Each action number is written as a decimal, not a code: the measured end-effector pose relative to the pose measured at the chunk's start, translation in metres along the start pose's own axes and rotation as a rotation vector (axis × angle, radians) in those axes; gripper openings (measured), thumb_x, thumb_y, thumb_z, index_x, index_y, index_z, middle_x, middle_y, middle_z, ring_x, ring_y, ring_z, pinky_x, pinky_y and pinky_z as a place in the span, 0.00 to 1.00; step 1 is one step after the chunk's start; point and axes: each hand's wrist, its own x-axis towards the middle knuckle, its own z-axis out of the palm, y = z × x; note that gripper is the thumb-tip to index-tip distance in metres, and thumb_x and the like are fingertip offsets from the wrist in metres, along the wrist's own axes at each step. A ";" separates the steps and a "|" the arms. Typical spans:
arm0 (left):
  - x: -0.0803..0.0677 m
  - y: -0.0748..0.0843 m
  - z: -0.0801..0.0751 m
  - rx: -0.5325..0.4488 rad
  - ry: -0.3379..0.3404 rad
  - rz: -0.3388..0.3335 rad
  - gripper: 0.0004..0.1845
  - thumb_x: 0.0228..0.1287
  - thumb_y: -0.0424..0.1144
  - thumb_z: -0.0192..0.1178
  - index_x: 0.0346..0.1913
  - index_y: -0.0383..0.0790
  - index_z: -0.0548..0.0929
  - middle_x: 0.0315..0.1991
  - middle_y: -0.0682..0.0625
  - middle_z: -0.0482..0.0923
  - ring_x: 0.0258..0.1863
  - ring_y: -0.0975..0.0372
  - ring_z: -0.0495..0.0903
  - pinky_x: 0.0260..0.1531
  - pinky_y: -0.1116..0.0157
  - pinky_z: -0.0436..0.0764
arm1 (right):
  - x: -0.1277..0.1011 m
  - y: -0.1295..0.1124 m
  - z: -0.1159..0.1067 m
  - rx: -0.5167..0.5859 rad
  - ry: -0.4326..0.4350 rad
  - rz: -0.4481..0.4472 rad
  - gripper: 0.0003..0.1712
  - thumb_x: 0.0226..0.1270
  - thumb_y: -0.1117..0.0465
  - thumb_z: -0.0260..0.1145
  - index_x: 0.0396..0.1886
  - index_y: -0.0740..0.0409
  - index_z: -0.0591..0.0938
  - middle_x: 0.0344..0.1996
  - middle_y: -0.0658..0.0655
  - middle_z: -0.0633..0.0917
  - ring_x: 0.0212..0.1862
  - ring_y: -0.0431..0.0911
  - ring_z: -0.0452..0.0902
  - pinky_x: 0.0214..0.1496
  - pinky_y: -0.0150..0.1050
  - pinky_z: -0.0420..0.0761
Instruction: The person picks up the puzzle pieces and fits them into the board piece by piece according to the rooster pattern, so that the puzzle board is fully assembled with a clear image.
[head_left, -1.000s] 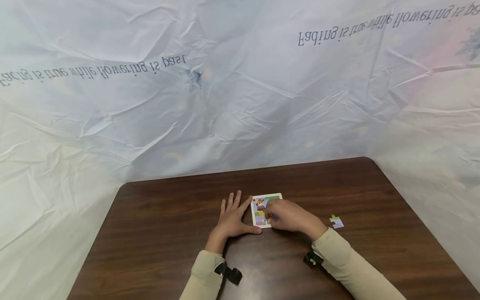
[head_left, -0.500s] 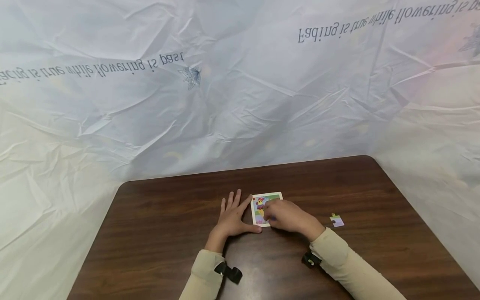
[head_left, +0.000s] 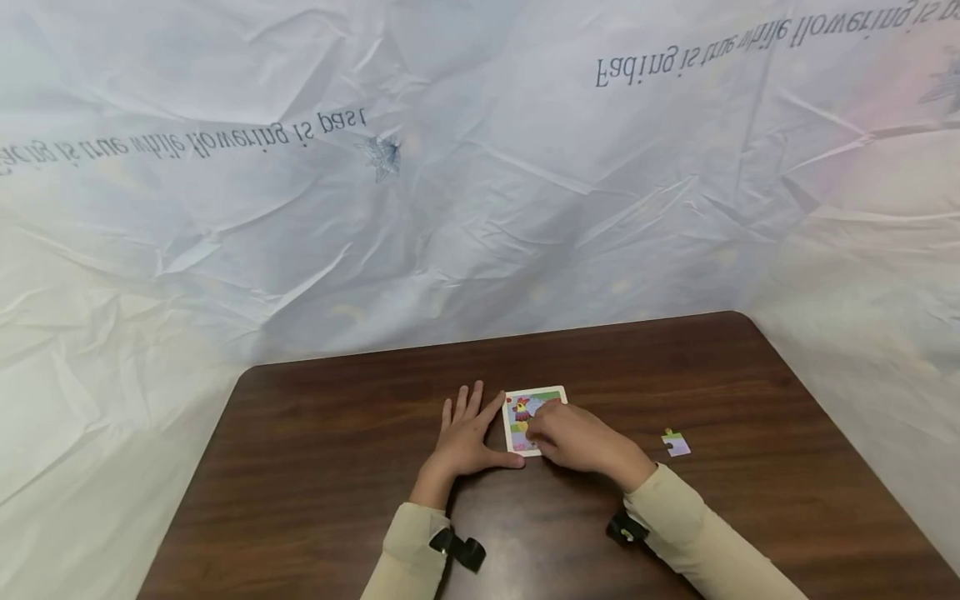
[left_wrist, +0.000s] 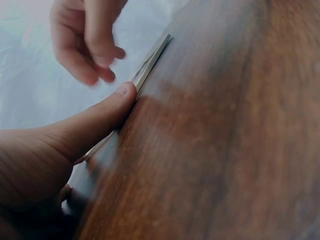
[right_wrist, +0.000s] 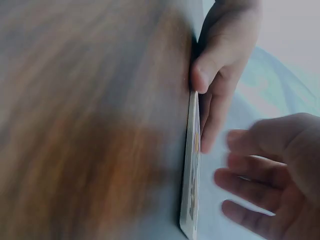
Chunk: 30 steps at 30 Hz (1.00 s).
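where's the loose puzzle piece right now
In the head view the loose puzzle piece lies alone on the table, off to the person's right of the right hand and the puzzle board.

Left hand [head_left: 465, 437] flat beside the puzzle board [head_left: 534, 417], right hand [head_left: 573, 437] over it, loose piece [head_left: 674, 443] apart.

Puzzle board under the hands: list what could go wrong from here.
1. The puzzle board is steadied only by the left hand along its edge; a hard push from the right hand might slide it.
2. The loose piece lies apart near the right sleeve, which might sweep it away.
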 end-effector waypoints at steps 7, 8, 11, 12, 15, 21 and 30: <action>-0.001 0.003 0.001 -0.004 0.008 -0.006 0.63 0.53 0.69 0.77 0.86 0.51 0.56 0.86 0.39 0.36 0.84 0.40 0.32 0.79 0.36 0.34 | -0.022 0.011 -0.018 0.074 0.203 0.102 0.07 0.72 0.69 0.70 0.43 0.56 0.91 0.39 0.47 0.86 0.33 0.35 0.76 0.34 0.35 0.79; -0.001 0.003 0.001 -0.003 0.010 -0.006 0.63 0.53 0.69 0.77 0.86 0.51 0.56 0.86 0.39 0.36 0.84 0.40 0.32 0.79 0.36 0.34 | -0.028 0.013 -0.023 0.070 0.216 0.118 0.07 0.72 0.69 0.71 0.43 0.55 0.90 0.38 0.46 0.85 0.32 0.35 0.74 0.34 0.35 0.79; -0.001 0.003 0.001 -0.006 0.011 -0.006 0.64 0.52 0.69 0.77 0.86 0.51 0.56 0.87 0.39 0.36 0.84 0.40 0.32 0.78 0.36 0.34 | -0.048 0.023 -0.036 0.042 0.241 0.159 0.07 0.71 0.69 0.71 0.43 0.55 0.90 0.38 0.45 0.85 0.32 0.34 0.75 0.34 0.35 0.79; -0.001 0.003 0.001 -0.007 0.011 -0.006 0.64 0.52 0.69 0.77 0.86 0.51 0.56 0.87 0.39 0.36 0.84 0.40 0.32 0.78 0.36 0.34 | -0.054 0.026 -0.039 0.032 0.243 0.172 0.07 0.70 0.69 0.71 0.43 0.55 0.90 0.38 0.45 0.85 0.33 0.35 0.76 0.35 0.37 0.80; -0.001 0.003 0.001 -0.010 0.010 -0.008 0.64 0.52 0.69 0.77 0.86 0.52 0.55 0.87 0.40 0.36 0.84 0.40 0.31 0.79 0.36 0.33 | -0.074 0.035 -0.047 -0.002 0.238 0.201 0.08 0.69 0.70 0.73 0.43 0.54 0.90 0.39 0.46 0.86 0.36 0.36 0.80 0.36 0.39 0.82; 0.000 0.003 0.001 -0.016 0.007 -0.003 0.64 0.52 0.69 0.77 0.86 0.52 0.55 0.87 0.40 0.35 0.84 0.41 0.30 0.79 0.37 0.33 | -0.107 0.052 -0.060 -0.045 0.165 0.268 0.11 0.67 0.71 0.73 0.46 0.54 0.90 0.41 0.47 0.85 0.37 0.38 0.80 0.35 0.40 0.82; 0.001 0.002 0.001 -0.010 0.014 0.004 0.63 0.52 0.68 0.78 0.86 0.52 0.56 0.86 0.38 0.36 0.84 0.39 0.32 0.78 0.36 0.34 | -0.139 0.071 -0.061 -0.009 -0.025 0.357 0.16 0.64 0.70 0.76 0.51 0.58 0.89 0.52 0.60 0.85 0.51 0.59 0.84 0.46 0.55 0.86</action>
